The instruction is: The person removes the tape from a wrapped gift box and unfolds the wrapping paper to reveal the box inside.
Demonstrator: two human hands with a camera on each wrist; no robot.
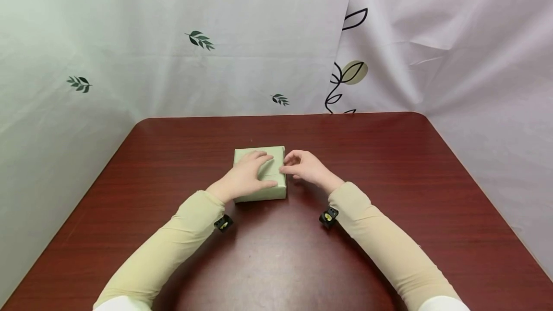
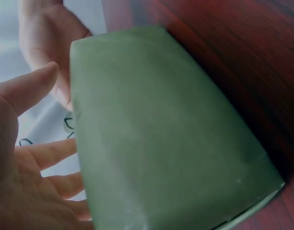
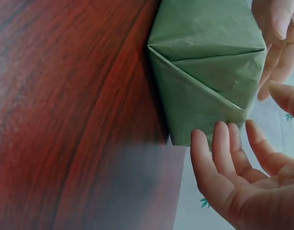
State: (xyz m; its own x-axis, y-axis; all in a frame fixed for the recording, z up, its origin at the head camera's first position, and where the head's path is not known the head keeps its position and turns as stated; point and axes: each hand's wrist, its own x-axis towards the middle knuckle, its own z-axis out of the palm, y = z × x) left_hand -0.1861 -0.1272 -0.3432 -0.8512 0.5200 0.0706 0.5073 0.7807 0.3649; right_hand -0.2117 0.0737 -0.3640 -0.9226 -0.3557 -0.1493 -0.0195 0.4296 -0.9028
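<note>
A box wrapped in pale green paper (image 1: 270, 169) sits on the dark red table. My left hand (image 1: 244, 175) lies over its top from the left, fingers spread and thumb apart. In the left wrist view the side of the wrapped box (image 2: 156, 124) is smooth, with a paper edge at a lower corner. At the right end is my right hand (image 1: 309, 169), its fingers loosely bent and held close to that end. The right wrist view shows folded paper flaps (image 3: 204, 81) there, with slanting creases; the right hand's fingertips (image 3: 220, 128) overlap the lower flap.
The table (image 1: 371, 157) has rounded far corners and stands against white cloth (image 1: 259, 28) printed with leaves, which also hangs at both sides. A small black device (image 1: 223, 223) is worn at the left wrist, and another black device (image 1: 329, 217) at the right.
</note>
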